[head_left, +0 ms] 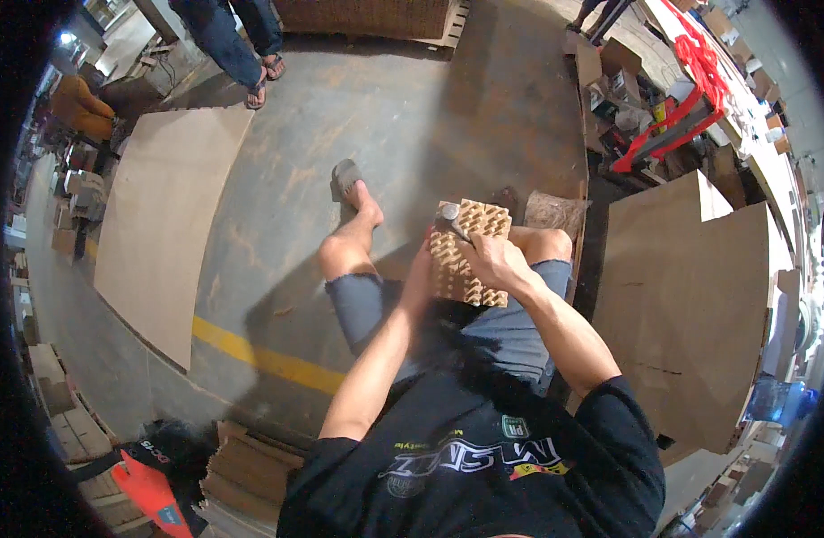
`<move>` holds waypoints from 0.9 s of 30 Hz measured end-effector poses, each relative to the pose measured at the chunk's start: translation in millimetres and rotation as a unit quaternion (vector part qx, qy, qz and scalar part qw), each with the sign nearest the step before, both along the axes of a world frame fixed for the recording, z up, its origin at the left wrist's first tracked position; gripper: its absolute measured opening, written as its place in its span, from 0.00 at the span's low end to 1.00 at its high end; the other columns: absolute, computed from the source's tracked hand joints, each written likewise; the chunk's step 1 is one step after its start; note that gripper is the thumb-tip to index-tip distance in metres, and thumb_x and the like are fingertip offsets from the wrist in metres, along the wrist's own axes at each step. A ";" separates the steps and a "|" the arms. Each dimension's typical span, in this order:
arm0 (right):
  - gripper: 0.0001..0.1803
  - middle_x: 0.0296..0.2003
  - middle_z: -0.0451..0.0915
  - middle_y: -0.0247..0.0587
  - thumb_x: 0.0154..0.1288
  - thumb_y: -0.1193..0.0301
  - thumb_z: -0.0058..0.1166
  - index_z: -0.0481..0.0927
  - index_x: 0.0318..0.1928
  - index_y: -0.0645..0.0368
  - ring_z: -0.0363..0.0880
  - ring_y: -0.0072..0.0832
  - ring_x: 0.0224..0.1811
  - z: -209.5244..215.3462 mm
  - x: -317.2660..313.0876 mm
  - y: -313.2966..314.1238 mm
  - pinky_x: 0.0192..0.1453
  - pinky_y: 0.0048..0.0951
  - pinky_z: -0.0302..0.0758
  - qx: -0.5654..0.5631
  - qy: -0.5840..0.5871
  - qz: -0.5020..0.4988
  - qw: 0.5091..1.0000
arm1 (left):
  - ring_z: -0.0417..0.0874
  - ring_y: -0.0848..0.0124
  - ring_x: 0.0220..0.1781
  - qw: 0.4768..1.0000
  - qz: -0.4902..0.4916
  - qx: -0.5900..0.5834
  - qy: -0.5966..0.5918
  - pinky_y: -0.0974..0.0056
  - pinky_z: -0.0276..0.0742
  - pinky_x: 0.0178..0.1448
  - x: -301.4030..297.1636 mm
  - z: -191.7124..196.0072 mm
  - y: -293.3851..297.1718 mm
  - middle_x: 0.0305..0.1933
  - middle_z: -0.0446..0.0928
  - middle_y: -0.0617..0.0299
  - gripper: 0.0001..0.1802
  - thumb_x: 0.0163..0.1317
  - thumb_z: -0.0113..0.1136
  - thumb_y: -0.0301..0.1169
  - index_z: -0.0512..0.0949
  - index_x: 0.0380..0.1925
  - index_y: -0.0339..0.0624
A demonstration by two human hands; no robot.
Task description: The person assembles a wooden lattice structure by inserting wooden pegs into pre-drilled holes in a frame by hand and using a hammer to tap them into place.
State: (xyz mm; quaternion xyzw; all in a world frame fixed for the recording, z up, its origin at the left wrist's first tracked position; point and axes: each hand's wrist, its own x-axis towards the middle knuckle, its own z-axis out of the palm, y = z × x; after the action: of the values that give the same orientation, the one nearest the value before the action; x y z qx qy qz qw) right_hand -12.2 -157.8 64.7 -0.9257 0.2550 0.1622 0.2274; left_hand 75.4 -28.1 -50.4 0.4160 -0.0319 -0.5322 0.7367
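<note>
A tan, wood-coloured block [449,267] with rows of small raised pegs or knobs is held over my lap, between my knees. My left hand [418,280] grips its left side, with the fingers mostly hidden behind the edge. Closed above the block, my right hand [497,262] holds what looks like a hammer [449,213] with a round, grey metal head. That head lies over the block's far left corner. Most of the handle is covered by my fingers. The lower left part of the block shows shorter or sparser knobs than the rest.
A flat cardboard sheet [165,224] lies on the floor to the left, and another large cardboard piece [681,305] is at the right. A person's sandalled feet [267,76] stand at far left. Boxes and red straps [698,67] crowd the far right. Stacked cardboard [246,475] sits near left.
</note>
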 end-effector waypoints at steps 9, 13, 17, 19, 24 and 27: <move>0.19 0.36 0.82 0.64 0.76 0.58 0.43 0.78 0.50 0.61 0.82 0.59 0.41 -10.7 -34.8 18.7 0.44 0.54 0.78 0.066 -0.047 -0.058 0.995 | 0.84 0.60 0.55 0.834 -0.107 -0.423 0.338 0.55 0.85 0.58 10.0 -33.3 -10.4 0.59 0.79 0.52 0.30 0.79 0.38 0.51 0.69 0.65 0.39; 0.16 0.36 0.82 0.64 0.74 0.62 0.46 0.78 0.49 0.61 0.82 0.59 0.40 -20.9 -49.1 21.5 0.42 0.53 0.78 0.062 -0.080 -0.093 0.990 | 0.85 0.60 0.55 0.998 -0.014 -0.048 0.039 0.53 0.85 0.59 -2.6 4.7 -14.9 0.59 0.79 0.50 0.29 0.79 0.38 0.49 0.69 0.65 0.37; 0.15 0.36 0.82 0.63 0.73 0.62 0.48 0.78 0.48 0.61 0.82 0.59 0.37 -4.7 -50.4 21.3 0.41 0.54 0.78 0.084 -0.075 -0.058 0.992 | 0.84 0.60 0.56 0.989 0.004 0.012 0.147 0.54 0.85 0.59 -5.2 27.7 -12.1 0.60 0.78 0.49 0.26 0.78 0.40 0.44 0.68 0.65 0.36; 0.16 0.36 0.82 0.63 0.73 0.62 0.49 0.78 0.48 0.61 0.82 0.59 0.36 -16.3 -54.9 26.8 0.41 0.53 0.78 0.047 -0.111 -0.044 0.992 | 0.84 0.61 0.56 0.999 0.015 -0.027 0.019 0.55 0.86 0.58 -6.1 3.4 -10.0 0.60 0.78 0.50 0.26 0.78 0.41 0.43 0.68 0.65 0.37; 0.15 0.32 0.82 0.61 0.73 0.64 0.48 0.79 0.49 0.60 0.82 0.59 0.35 -21.8 -54.7 20.0 0.39 0.53 0.79 0.066 -0.091 -0.027 0.993 | 0.83 0.65 0.57 0.992 -0.006 -0.013 0.127 0.59 0.85 0.59 -2.2 -13.0 -13.1 0.61 0.77 0.53 0.25 0.79 0.40 0.43 0.67 0.66 0.38; 0.16 0.30 0.81 0.61 0.72 0.63 0.48 0.79 0.51 0.60 0.82 0.58 0.35 -23.5 -59.8 28.8 0.39 0.52 0.79 0.077 -0.142 -0.084 0.983 | 0.83 0.65 0.57 0.995 -0.027 -0.060 0.076 0.59 0.85 0.58 -2.3 -39.9 -7.2 0.61 0.77 0.54 0.27 0.78 0.40 0.46 0.68 0.66 0.38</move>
State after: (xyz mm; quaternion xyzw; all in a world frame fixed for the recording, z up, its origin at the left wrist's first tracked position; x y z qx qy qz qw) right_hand -72.0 -129.1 41.2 -0.8941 0.2841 0.0290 0.3450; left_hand 73.1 -35.2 -90.3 0.3285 -0.0186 -0.5790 0.7460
